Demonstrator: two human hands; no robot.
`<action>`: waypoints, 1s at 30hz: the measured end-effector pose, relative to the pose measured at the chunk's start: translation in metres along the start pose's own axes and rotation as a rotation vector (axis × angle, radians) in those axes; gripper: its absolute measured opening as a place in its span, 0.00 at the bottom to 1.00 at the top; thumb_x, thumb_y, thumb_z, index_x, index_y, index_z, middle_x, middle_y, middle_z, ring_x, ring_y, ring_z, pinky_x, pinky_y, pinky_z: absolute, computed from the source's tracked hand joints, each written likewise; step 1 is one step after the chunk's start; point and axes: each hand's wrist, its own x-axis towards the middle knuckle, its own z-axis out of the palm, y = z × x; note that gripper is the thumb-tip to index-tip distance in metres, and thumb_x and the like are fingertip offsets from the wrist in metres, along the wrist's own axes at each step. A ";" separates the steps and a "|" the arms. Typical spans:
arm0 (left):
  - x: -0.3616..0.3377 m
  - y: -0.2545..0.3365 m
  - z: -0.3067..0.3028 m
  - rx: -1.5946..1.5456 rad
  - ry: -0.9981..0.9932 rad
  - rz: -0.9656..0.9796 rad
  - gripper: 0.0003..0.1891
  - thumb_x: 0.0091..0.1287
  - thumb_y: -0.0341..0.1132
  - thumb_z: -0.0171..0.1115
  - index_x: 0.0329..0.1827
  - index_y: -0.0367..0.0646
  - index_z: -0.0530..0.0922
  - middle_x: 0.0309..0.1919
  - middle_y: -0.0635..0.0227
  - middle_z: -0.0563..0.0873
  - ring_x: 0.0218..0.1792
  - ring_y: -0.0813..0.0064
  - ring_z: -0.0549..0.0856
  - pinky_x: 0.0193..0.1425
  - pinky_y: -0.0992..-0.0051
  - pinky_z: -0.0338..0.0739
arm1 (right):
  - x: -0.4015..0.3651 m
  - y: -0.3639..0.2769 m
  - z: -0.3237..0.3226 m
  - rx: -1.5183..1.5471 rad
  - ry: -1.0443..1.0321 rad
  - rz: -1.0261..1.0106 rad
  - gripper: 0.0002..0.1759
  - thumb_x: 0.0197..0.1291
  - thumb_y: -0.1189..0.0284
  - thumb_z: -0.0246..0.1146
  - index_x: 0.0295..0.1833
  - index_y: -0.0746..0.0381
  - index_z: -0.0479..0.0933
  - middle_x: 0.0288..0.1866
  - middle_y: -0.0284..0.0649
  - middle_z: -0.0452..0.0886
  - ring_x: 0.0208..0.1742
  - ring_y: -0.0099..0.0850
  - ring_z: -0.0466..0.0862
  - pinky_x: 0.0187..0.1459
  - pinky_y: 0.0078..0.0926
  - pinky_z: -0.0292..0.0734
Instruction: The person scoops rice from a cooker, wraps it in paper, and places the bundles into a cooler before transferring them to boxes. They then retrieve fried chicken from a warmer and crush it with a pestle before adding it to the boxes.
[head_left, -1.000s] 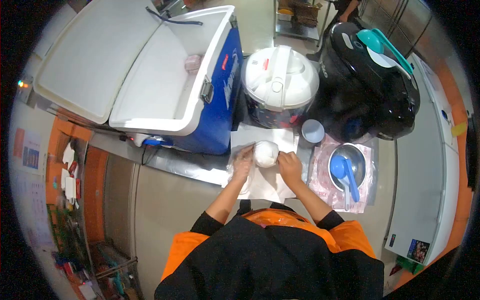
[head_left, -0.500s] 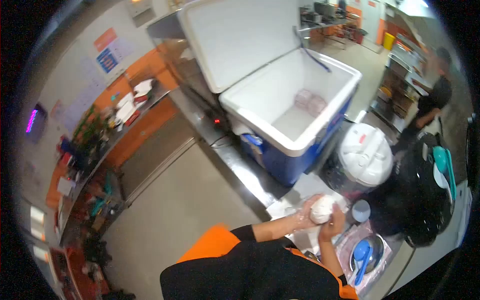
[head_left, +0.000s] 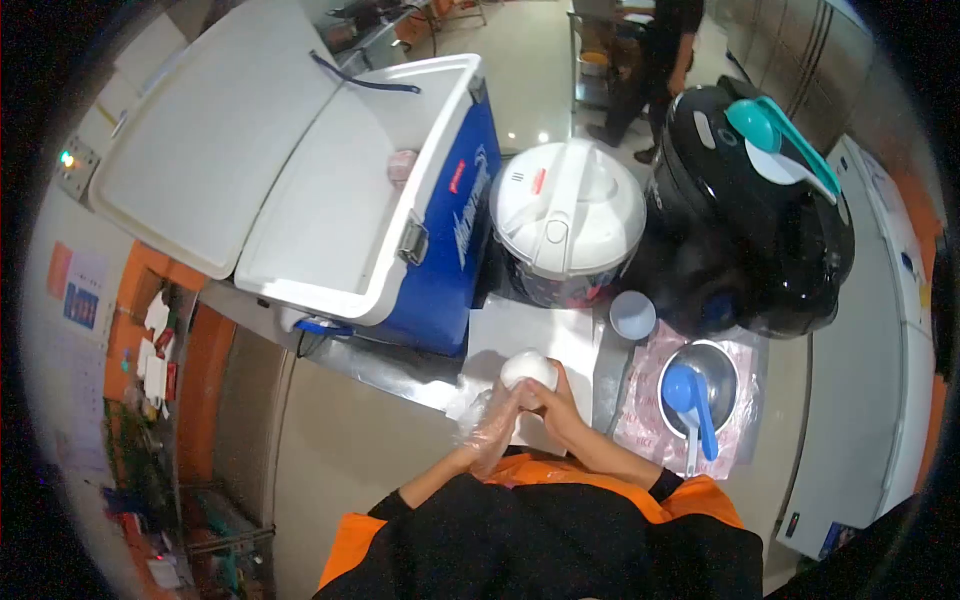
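A white round rice ball (head_left: 528,369) is cupped between both my hands above a white sheet (head_left: 535,335) on the steel counter. My left hand (head_left: 494,420), in a clear plastic glove, presses the ball from the left and below. My right hand (head_left: 552,408), bare, wraps it from the right. Both hands sit close to my body, in front of the white rice cooker (head_left: 567,218).
An open blue cooler (head_left: 455,235) with a white lid stands at the left, a wrapped item inside. A black cooker (head_left: 760,230) carries a teal scoop. A small blue cup (head_left: 632,315) and a steel bowl (head_left: 722,367) with a blue scoop (head_left: 685,392) lie right. A person stands behind.
The camera swung left toward the room and back down to the counter. My hands lifted the rice ball off the sheet and brought it closer to my body, still pressed between them.
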 end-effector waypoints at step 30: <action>0.252 0.163 -0.168 1.439 -1.163 0.355 0.27 0.45 0.49 0.72 0.48 0.48 0.82 0.43 0.62 0.85 0.47 0.65 0.83 0.54 0.69 0.74 | 0.026 -0.017 -0.072 -0.416 0.789 -0.440 0.38 0.54 0.69 0.62 0.71 0.58 0.57 0.65 0.45 0.64 0.58 0.38 0.74 0.51 0.30 0.78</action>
